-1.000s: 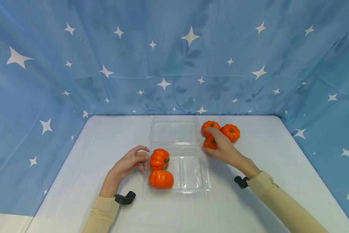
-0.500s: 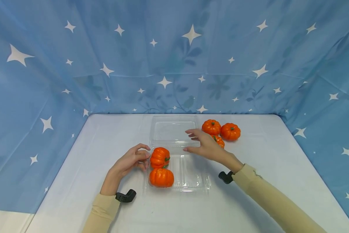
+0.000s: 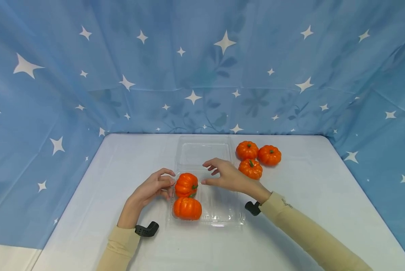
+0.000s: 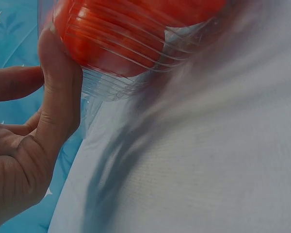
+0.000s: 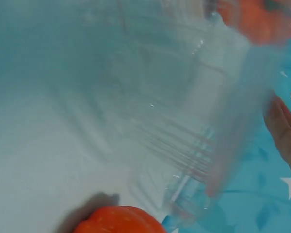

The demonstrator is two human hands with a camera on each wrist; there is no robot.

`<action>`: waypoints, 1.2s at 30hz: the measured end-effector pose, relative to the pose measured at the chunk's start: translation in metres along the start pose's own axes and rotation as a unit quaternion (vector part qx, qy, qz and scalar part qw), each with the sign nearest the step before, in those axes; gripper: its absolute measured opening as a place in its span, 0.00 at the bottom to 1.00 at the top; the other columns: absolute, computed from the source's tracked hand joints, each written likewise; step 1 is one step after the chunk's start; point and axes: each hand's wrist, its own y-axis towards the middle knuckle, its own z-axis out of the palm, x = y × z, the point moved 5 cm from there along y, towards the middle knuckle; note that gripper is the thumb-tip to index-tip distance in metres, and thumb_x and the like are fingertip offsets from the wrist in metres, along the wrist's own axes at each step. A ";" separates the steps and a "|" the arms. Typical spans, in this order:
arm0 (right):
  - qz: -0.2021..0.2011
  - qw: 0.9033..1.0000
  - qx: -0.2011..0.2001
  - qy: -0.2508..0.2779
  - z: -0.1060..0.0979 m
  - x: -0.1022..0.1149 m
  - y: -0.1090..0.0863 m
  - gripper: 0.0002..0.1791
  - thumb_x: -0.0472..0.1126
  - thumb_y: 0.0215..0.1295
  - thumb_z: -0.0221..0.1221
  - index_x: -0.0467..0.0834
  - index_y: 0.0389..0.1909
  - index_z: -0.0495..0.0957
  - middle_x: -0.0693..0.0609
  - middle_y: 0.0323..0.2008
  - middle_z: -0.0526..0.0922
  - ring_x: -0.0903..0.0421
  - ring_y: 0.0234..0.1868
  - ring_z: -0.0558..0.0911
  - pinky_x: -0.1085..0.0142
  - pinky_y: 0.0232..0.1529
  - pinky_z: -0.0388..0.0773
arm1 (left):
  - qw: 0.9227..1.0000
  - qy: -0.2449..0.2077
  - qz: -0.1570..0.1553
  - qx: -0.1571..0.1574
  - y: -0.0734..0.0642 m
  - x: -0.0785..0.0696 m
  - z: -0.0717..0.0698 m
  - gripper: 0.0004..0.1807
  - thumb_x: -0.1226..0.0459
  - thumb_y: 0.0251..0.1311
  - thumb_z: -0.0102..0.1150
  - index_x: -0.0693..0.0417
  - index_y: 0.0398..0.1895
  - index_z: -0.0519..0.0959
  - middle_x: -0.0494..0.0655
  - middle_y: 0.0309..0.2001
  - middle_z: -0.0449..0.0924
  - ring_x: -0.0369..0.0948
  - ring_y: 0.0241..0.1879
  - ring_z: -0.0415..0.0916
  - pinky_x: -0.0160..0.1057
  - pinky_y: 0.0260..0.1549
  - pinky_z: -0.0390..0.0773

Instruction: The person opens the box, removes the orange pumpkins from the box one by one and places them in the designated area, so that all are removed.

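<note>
A clear plastic clamshell box [image 3: 222, 216] lies open on the table, its lid [image 3: 204, 154] folded back behind the base. Two small orange pumpkins, a rear one [image 3: 186, 184] and a front one [image 3: 187, 209], sit at the left side of the base. My left hand [image 3: 153, 187] rests at the box's left edge; in the left wrist view its thumb [image 4: 58, 92] lies against the ribbed wall. Over the base's rear middle is my right hand [image 3: 227, 176], fingers parted and nothing between them. The right wrist view catches only part of its fingers [image 5: 283, 131].
Three more orange pumpkins cluster right of the lid: one at the back [image 3: 247, 150], one at the right [image 3: 269, 155] and one nearer [image 3: 251, 169]. A blue curtain [image 3: 256, 75] with white stars surrounds the white table [image 3: 310, 180] at the back and sides.
My right hand has left the pumpkin cluster without a pumpkin and moved left over the box. The left hand and the pumpkins stay where they were.
</note>
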 end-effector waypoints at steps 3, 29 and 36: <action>0.000 1.000 0.003 -0.009 -0.001 0.004 0.000 0.33 0.51 0.65 0.69 0.35 0.64 0.75 0.38 0.60 0.81 0.41 0.57 0.83 0.46 0.58 0.82 | 1.000 0.000 0.001 0.001 0.000 0.000 0.000 0.21 0.68 0.73 0.51 0.68 0.63 0.61 0.49 0.26 0.79 0.40 0.23 0.78 0.35 0.25 0.84; 0.085 0.989 0.111 -0.047 0.040 0.022 0.022 0.32 0.58 0.65 0.68 0.35 0.57 0.78 0.50 0.29 0.83 0.57 0.29 0.78 0.70 0.28 0.78 | 1.000 -0.019 -0.001 0.008 -0.004 -0.002 0.003 0.22 0.69 0.74 0.51 0.70 0.63 0.58 0.49 0.27 0.80 0.40 0.22 0.81 0.35 0.26 0.85; 0.087 0.989 0.111 -0.052 0.049 0.021 0.025 0.30 0.58 0.64 0.69 0.37 0.51 0.77 0.49 0.32 0.81 0.57 0.27 0.76 0.70 0.28 0.73 | 1.000 -0.017 -0.001 0.009 -0.002 -0.001 0.003 0.20 0.69 0.74 0.51 0.67 0.62 0.59 0.48 0.23 0.82 0.40 0.22 0.81 0.35 0.27 0.86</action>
